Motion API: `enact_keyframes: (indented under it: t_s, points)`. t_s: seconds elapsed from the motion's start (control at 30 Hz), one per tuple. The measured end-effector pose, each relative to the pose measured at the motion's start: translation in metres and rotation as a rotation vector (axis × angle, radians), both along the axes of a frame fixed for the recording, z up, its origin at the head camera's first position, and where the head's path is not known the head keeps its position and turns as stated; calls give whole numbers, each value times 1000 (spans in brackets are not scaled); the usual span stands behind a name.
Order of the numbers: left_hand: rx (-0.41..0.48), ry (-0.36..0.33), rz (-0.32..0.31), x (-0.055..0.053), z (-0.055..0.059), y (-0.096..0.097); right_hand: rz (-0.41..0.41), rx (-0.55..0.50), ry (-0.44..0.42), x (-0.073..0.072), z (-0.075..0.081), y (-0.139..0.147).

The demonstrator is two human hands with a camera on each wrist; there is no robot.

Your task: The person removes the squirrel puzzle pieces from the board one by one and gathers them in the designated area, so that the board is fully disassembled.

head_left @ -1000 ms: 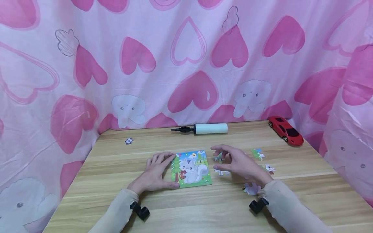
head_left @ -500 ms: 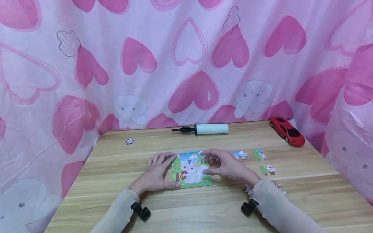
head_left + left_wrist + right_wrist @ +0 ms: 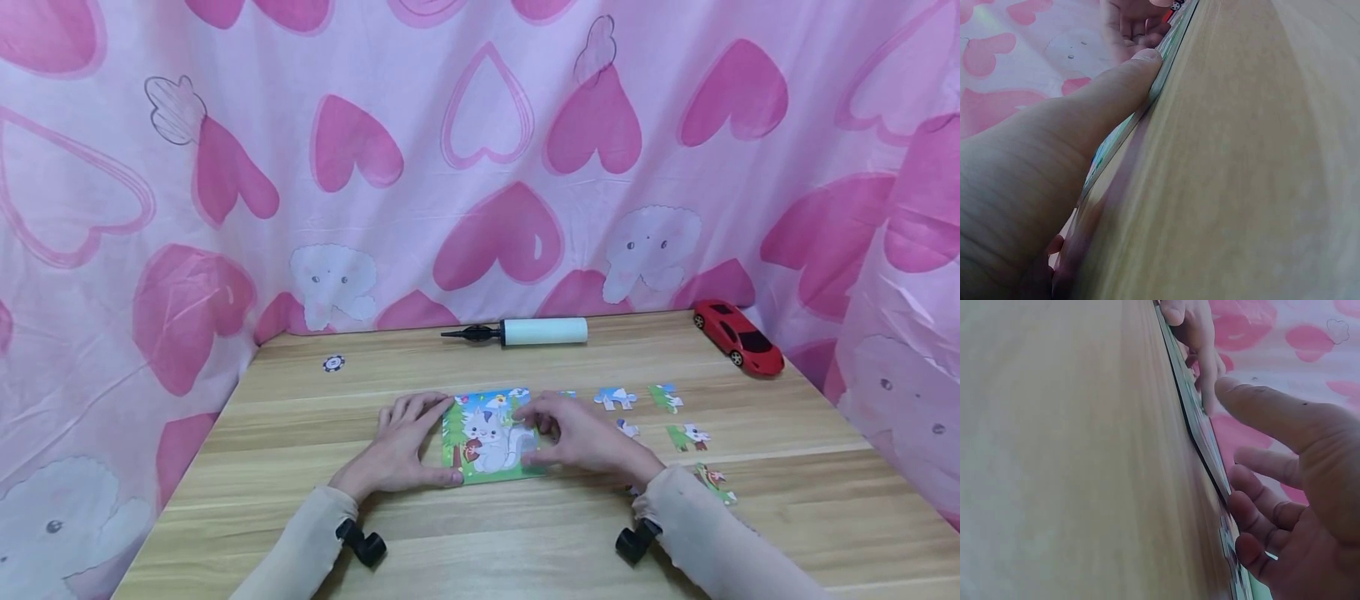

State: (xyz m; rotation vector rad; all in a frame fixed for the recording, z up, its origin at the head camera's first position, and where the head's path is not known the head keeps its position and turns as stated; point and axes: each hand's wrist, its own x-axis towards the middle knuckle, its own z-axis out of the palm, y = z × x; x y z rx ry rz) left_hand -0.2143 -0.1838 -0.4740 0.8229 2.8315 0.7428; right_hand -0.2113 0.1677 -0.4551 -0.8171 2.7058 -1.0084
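A square puzzle board with a white squirrel picture lies flat mid-table in the head view. My left hand rests along its left side, index finger at the far corner and thumb at the near one. In the left wrist view the thumb touches the board's edge. My right hand reaches over the board's right side, covering part of it. Its fingers are loosely bent, thumb well apart, and nothing shows between them in the right wrist view.
Several loose jigsaw pieces lie to the right, some partly behind my right hand. A white hand pump lies at the back edge. The red toy car stands back right, and a small round chip lies far left.
My right hand has moved left from above the loose pieces to the board's right side, then drawn slightly back right and nearer. My left hand keeps its place on the board.
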Motion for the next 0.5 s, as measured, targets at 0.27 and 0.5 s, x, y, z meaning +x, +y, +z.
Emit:
enact_keyframes:
  t_s: [0.27,0.5]
  points:
    - [2,5,-6,-1,0,-1,54,1,-14,1,-1,-4]
    - [9,4,-7,0,0,-1,50,22,-62,3,1,-6]
